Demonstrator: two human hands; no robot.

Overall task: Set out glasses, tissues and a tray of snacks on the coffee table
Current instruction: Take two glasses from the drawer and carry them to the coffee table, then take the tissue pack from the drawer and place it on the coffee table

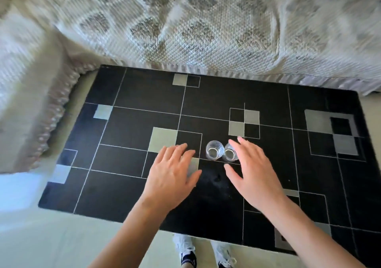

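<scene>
Here both hands, left (173,173) and right (253,171), flank two mid-table glasses (214,149), each grip loose, holding nothing.

Both forearms are bare, with no sleeve showing anywhere along them, and no ring, watch or bracelet shows on the left hand (172,176) or the right hand (250,170). On the feet are white lace-up sneakers (186,251) with dark navy tongues and white laces, seen just below the table's (123,195) near edge.
</scene>
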